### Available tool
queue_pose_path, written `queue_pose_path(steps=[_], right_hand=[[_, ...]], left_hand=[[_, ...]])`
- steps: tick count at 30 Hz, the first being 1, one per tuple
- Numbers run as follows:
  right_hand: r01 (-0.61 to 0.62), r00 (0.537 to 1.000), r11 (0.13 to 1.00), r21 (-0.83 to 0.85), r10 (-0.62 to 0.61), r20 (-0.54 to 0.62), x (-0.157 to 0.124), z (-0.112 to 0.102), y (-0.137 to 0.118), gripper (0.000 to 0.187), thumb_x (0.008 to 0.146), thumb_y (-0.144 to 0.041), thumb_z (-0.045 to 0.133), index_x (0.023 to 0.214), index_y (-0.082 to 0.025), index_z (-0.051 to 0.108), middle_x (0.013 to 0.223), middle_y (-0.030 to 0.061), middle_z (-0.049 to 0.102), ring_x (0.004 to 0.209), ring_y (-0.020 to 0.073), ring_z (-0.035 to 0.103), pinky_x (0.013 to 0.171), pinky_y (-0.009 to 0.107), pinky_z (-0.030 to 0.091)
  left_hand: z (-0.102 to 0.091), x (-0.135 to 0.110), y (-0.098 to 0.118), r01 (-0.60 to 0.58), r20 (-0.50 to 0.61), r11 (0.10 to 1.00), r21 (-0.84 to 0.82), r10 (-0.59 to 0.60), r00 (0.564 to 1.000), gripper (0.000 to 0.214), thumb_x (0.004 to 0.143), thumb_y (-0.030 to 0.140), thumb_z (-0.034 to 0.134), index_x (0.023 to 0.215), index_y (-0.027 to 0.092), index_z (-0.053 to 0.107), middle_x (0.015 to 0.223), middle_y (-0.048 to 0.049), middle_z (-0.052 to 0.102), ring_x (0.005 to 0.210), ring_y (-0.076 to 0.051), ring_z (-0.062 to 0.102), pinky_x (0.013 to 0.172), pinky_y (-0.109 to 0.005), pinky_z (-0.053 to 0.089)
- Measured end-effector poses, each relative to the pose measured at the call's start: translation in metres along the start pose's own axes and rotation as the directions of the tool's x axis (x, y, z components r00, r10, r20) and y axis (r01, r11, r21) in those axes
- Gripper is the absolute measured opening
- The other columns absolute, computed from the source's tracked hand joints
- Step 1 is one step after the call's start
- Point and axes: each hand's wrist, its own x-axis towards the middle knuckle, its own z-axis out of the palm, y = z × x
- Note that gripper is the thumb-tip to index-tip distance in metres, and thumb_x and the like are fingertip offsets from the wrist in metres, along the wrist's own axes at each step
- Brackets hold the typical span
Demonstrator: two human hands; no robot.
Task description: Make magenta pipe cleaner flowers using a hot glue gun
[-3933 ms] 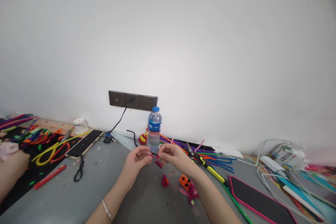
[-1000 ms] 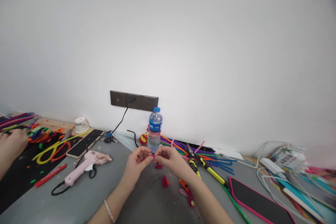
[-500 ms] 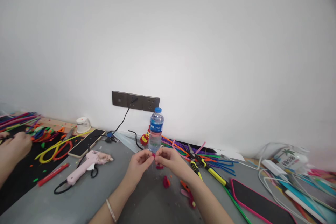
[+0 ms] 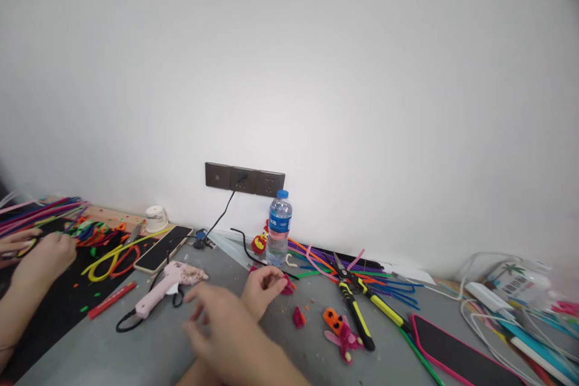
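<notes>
While the left hand (image 4: 262, 291) curls beside a magenta piece (image 4: 289, 284) mid-table, whether pinching it I cannot tell, the right hand (image 4: 221, 321), blurred and loosely spread, hangs near a pink glue gun (image 4: 168, 280), whose handle (image 4: 151, 301) seems safer to grasp than its nozzle (image 4: 205, 275).

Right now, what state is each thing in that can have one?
Right hand: open, motion-blurred.
Left hand: curled beside a small magenta fuzzy piece; grip unclear.
Pale pink plastic glue gun: lying down, unheld.
Clear blue-capped plastic bottle: upright, cap on.
Yellow-and-black-handled metal scissors: handles spread.
Pink-cased rectangular phone: screen dark.
Beige-cased rectangular phone: screen dark.
Black plug: plugged into the dark brown wall socket.
</notes>
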Motion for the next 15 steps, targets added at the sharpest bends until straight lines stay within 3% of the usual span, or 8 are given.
queue_pose_path(steps=[3, 5, 7, 10, 15], right_hand=[[-0.061, 0.987, 0.985, -0.159, 0.084, 0.14, 0.039, 0.053, -0.016, 0.04, 0.078, -0.031, 0.059, 0.117, -0.021, 0.056, 0.106, 0.0139, 0.069, 0.095, 0.0326, 0.065, 0.074, 0.04, 0.051], [-0.182, 0.953, 0.947, -0.264, 0.236, 0.188, 0.065, 0.08, -0.017, 0.041, 0.082, -0.034, 0.053, 0.121, -0.02, 0.054, 0.103, 0.0166, 0.071, 0.092, 0.0361, 0.067, 0.071, 0.046, 0.051], [-0.259, 0.925, 0.907, -0.333, 0.332, 0.186, 0.082, 0.096, -0.013, 0.035, 0.082, -0.035, 0.053, 0.112, -0.019, 0.059, 0.105, 0.0184, 0.07, 0.095, 0.0364, 0.066, 0.072, 0.047, 0.051], [-0.273, 0.931, 0.92, -0.28, 0.326, 0.165, 0.084, 0.099, -0.005, 0.031, 0.078, -0.036, 0.057, 0.104, -0.02, 0.062, 0.1, 0.0162, 0.072, 0.093, 0.0349, 0.067, 0.072, 0.044, 0.051], [-0.312, 0.949, 0.945, -0.1, 0.316, 0.018, 0.048, 0.078, -0.009, 0.022, 0.076, -0.029, 0.056, 0.097, -0.026, 0.061, 0.089, 0.0095, 0.072, 0.084, 0.032, 0.067, 0.065, 0.036, 0.048]], left_hand=[[0.001, -0.004, 0.001, -0.039, 0.156, 0.999, -0.03, 0.043, 0.987, 0.024, 0.072, 0.038, 0.066, 0.067, 0.015, 0.064, 0.051, 0.0076, 0.033, 0.05, -0.01, 0.029, 0.05, -0.024, 0.022], [0.001, -0.004, 0.001, -0.031, 0.173, 0.999, -0.032, 0.036, 0.984, 0.023, 0.072, 0.037, 0.066, 0.066, 0.015, 0.063, 0.052, 0.008, 0.031, 0.05, -0.01, 0.027, 0.05, -0.023, 0.021], [0.001, -0.003, 0.0, -0.017, 0.181, 0.999, -0.028, 0.022, 0.983, 0.023, 0.072, 0.037, 0.066, 0.066, 0.015, 0.063, 0.052, 0.0078, 0.031, 0.051, -0.01, 0.026, 0.05, -0.023, 0.02], [0.004, -0.004, 0.0, 0.002, 0.189, 1.0, -0.026, 0.003, 0.982, 0.023, 0.07, 0.037, 0.067, 0.065, 0.015, 0.063, 0.051, 0.008, 0.03, 0.051, -0.01, 0.026, 0.05, -0.023, 0.02], [0.016, -0.015, 0.004, 0.001, 0.261, 0.999, -0.043, 0.01, 0.965, 0.021, 0.068, 0.037, 0.07, 0.066, 0.016, 0.067, 0.05, 0.0075, 0.031, 0.049, -0.01, 0.026, 0.05, -0.025, 0.022]])
